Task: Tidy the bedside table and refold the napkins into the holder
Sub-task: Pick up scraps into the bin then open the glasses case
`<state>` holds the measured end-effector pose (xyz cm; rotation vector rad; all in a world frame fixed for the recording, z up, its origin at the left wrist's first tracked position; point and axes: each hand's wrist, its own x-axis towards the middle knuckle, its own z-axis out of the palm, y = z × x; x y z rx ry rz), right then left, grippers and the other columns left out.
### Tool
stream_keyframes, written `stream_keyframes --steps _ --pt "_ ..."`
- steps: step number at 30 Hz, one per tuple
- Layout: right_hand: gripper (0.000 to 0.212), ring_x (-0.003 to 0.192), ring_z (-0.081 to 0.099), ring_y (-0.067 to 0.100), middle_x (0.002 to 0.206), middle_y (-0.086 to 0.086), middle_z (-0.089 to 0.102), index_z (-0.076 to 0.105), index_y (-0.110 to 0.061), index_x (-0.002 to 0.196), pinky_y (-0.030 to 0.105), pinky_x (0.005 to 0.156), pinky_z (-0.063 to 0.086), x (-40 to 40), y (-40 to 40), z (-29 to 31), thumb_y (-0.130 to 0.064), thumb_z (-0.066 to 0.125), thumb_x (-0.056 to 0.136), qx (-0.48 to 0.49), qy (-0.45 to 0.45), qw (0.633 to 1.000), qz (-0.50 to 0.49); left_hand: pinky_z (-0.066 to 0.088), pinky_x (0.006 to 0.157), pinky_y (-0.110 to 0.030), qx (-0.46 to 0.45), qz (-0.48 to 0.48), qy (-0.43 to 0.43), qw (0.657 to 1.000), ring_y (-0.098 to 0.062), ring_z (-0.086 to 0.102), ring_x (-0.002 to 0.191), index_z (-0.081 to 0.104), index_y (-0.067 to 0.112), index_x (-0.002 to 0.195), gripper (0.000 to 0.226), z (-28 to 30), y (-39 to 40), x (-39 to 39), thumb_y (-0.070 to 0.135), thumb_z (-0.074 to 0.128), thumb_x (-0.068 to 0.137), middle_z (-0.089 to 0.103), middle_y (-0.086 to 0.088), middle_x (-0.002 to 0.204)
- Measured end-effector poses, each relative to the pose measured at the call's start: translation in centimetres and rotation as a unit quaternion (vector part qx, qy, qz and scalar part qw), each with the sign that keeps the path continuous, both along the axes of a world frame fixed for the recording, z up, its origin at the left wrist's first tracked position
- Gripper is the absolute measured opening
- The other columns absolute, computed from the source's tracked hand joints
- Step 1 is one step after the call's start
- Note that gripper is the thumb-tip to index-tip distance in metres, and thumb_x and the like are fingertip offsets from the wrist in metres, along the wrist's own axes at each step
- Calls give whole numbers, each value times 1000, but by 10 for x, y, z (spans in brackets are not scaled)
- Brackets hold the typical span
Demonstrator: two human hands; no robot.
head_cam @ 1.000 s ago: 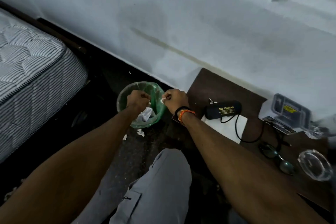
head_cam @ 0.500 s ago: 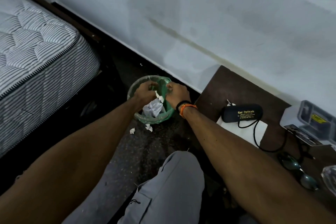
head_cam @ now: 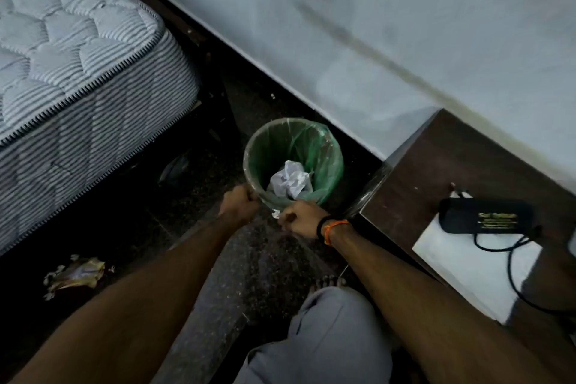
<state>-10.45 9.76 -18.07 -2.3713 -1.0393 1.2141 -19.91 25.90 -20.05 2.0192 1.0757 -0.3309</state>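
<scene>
A small bin with a green liner (head_cam: 324, 159) stands on the dark floor between the bed and the bedside table (head_cam: 436, 171). A crumpled white napkin (head_cam: 290, 179) lies inside it. My left hand (head_cam: 240, 204) is closed on the bin's near-left rim. My right hand (head_cam: 300, 221), with a black and an orange band at the wrist, sits by the near rim with its fingers pinched at a small white paper scrap (head_cam: 276, 213). On the table lies a flat white napkin (head_cam: 473, 274) under a black glasses case (head_cam: 486, 220).
A striped mattress (head_cam: 78, 56) fills the left. A yellowish wrapper (head_cam: 76, 273) lies on the floor beside it. A black cable (head_cam: 511, 274) runs across the white napkin. My grey-trousered knee (head_cam: 327, 337) is below the hands. The white wall runs close behind the bin.
Both hands have pulled back from over the bin's opening to its near rim. The crumpled napkin now lies free inside. The view has swung left and down.
</scene>
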Motion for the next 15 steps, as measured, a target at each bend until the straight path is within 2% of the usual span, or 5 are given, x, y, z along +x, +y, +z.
stream_keyframes --steps 3,7,10,12,15 --pt "18 102 67 27 104 9 75 77 -15 96 26 84 47 -8 -4 -45 -15 64 85 -36 21 999 12 50 82 -35 13 -55 50 997 -32 63 106 62 17 86 8 -35 -3 -10 25 62 85 69 -15 106" --pt "15 97 66 35 98 15 72 70 -14 92 35 82 51 -11 -7 -97 -23 60 86 -64 18 998 9 45 96 -38 19 -138 96 986 -36 57 120 61 6 121 33 -72 -8 -12 21 57 92 63 -20 126" --pt "30 114 59 37 122 20 64 67 -8 118 37 96 46 -8 0 -132 -17 60 90 -57 25 998 0 41 102 -36 38 -158 108 981 -36 49 128 56 3 129 38 -103 -8 -11 20 55 95 55 -24 134" --pt "45 133 46 32 143 19 49 57 -8 136 31 109 34 -8 7 -150 -15 62 91 -53 23 998 3 39 105 -35 30 -157 117 980 -37 43 134 55 5 131 41 -128 -4 -16 18 57 93 50 -24 137" --pt "57 146 27 30 158 15 31 43 -10 147 30 116 21 -7 19 -182 -14 61 94 -49 21 998 23 21 118 -37 30 -193 131 972 -38 18 149 55 10 134 47 -176 11 -27 30 57 91 45 -13 150"
